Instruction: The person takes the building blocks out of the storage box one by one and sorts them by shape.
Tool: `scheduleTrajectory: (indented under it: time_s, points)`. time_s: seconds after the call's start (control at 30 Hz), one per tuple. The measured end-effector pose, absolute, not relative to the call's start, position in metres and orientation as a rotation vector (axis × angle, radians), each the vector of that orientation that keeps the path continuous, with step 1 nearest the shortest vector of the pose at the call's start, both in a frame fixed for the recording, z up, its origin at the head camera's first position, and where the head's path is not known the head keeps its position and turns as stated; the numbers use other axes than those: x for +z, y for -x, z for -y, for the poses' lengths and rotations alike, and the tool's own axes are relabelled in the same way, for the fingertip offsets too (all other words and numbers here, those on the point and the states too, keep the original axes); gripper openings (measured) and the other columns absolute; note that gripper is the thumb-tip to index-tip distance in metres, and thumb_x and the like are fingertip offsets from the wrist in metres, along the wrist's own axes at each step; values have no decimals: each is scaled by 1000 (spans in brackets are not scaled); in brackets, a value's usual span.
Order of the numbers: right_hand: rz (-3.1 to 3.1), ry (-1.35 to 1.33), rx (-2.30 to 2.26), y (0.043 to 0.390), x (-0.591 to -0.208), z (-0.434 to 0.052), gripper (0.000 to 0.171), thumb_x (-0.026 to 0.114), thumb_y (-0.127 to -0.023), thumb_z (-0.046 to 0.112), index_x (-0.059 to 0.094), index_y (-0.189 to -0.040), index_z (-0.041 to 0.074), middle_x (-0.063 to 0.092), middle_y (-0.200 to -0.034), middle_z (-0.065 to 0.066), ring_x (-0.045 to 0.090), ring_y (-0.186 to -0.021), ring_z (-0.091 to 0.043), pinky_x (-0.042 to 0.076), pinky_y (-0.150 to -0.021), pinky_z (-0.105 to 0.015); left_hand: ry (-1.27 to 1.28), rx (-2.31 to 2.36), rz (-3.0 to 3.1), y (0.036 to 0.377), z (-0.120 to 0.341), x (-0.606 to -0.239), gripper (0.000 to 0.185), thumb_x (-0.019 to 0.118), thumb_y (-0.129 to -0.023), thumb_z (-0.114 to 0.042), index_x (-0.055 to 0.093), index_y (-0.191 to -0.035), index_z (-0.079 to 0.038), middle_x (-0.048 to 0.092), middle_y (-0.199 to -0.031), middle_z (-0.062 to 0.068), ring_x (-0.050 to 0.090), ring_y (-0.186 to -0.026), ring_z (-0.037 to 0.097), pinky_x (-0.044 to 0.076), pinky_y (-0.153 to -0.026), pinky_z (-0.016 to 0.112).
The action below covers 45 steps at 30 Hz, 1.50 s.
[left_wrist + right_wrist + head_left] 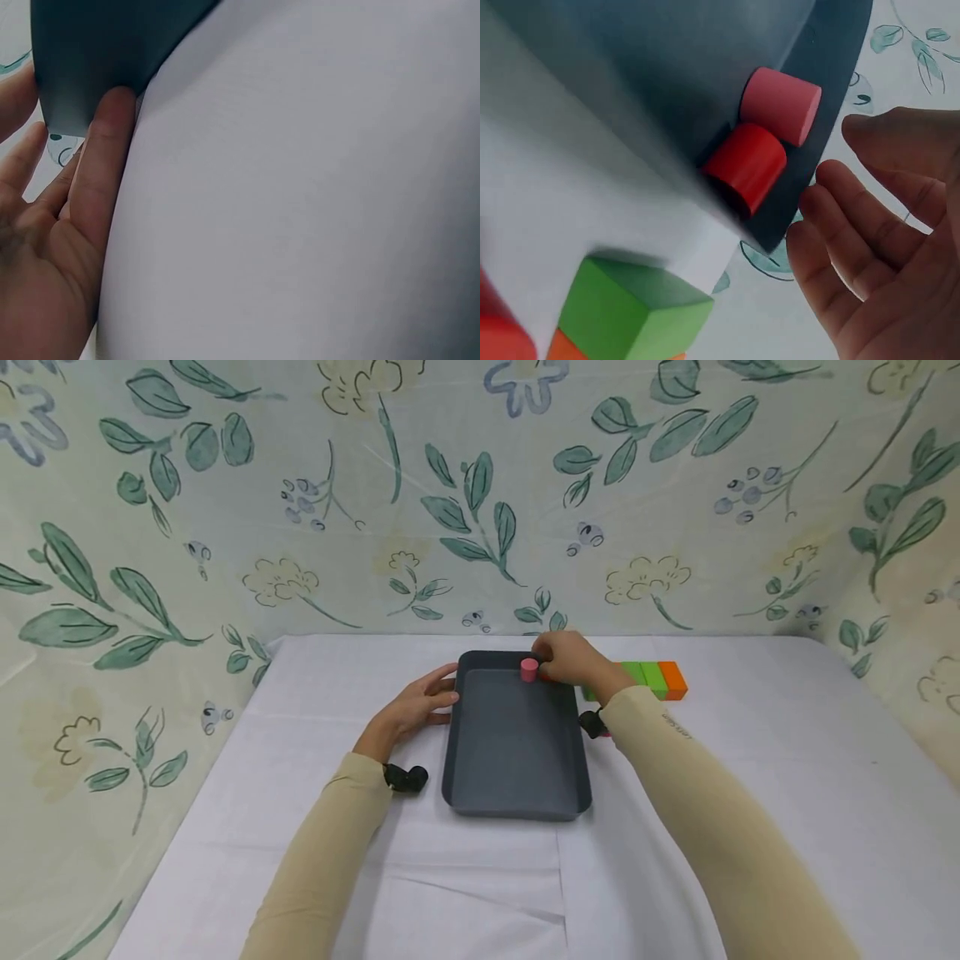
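Note:
A dark grey rectangular tray (510,743) lies on the white cloth in front of me. In its far right corner stand a pink cylinder (782,105) and a red cylinder (751,166), side by side. My right hand (573,658) is over that corner; the right wrist view shows its fingers loosely bent, apart from both cylinders, holding nothing. Along the tray's left side is my left hand (414,706), fingers extended, with fingertips at the outer wall in the left wrist view.
Right of the tray, partly behind my right forearm, sit green blocks (652,678) and an orange block (673,680). A red piece (502,337) is cut off at the right wrist view's corner. A floral cloth (480,527) hangs behind the table.

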State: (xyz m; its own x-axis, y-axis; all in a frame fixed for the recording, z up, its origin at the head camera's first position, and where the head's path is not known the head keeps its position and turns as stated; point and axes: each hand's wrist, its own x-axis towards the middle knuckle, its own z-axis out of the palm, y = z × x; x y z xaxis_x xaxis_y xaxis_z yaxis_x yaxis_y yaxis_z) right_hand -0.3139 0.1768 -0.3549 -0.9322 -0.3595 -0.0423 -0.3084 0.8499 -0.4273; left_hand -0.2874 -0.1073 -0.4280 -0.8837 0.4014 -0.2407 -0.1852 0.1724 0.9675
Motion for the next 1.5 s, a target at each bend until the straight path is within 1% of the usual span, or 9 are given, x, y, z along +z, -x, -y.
scheduleTrajectory:
  time_s: [0.27,0.5,0.7,0.77,0.9,1.0,1.2,1.33,1.5]
  points:
    - [-2981,602,-475,317,-363,-162,34,60,-92,10,65,-124,-2,69,-117,-20,59,-104,-34,50,-102,-47,-209,1765,-2005,288,108,-429,67,58,-100,-14,26,-158,-30,27,-165,8,37,-147,31,40,-115,54]
    - [-2982,589,-427,315,-365,-157,27,61,-91,10,71,-113,-1,66,-109,-19,55,-96,-32,50,-94,-44,-210,1766,-2000,289,107,-429,67,57,-100,-14,26,-158,-28,27,-164,8,38,-147,31,41,-115,55]
    - [-3004,548,-440,315,-368,-156,22,65,-90,14,72,-108,2,64,-106,-15,55,-95,-30,52,-89,-42,-216,1750,-2021,290,107,-428,67,58,-100,-15,26,-158,-29,28,-164,7,39,-146,31,41,-114,54]
    - [-3017,548,-431,316,-369,-155,19,67,-90,15,71,-104,4,65,-102,-13,55,-93,-30,51,-88,-45,-211,1755,-2021,290,107,-429,67,58,-100,-15,26,-158,-29,28,-164,7,39,-146,31,41,-114,54]
    - [-3017,506,-442,316,-372,-153,14,66,-88,13,70,-100,8,67,-100,-11,57,-94,-29,44,-93,-54,-201,1756,-2016,290,108,-429,67,58,-100,-14,26,-158,-29,28,-164,8,38,-147,31,41,-115,54]
    - [-3005,457,-460,316,-374,-152,14,63,-88,11,67,-101,9,68,-100,-10,57,-96,-30,39,-95,-56,-199,1750,-2014,289,107,-429,67,58,-100,-15,27,-157,-30,28,-164,7,37,-147,31,41,-115,54]
    - [-3009,442,-490,317,-378,-152,13,63,-89,11,65,-102,9,66,-98,-10,56,-95,-30,38,-94,-53,-205,1756,-2017,289,105,-428,67,58,-100,-14,27,-157,-30,28,-164,8,38,-147,31,41,-114,55]
    - [-3001,477,-522,318,-378,-152,13,64,-91,13,65,-103,9,66,-99,-10,56,-96,-29,42,-96,-50,-191,1756,-2014,289,105,-428,67,58,-100,-14,28,-157,-31,28,-164,8,38,-147,31,41,-114,54]
    - [-2978,546,-647,315,-374,-152,21,62,-93,11,64,-113,5,65,-107,-13,56,-97,-30,50,-96,-43,-193,1752,-2016,288,106,-428,68,58,-100,-14,27,-157,-30,27,-165,8,37,-147,32,41,-115,55]
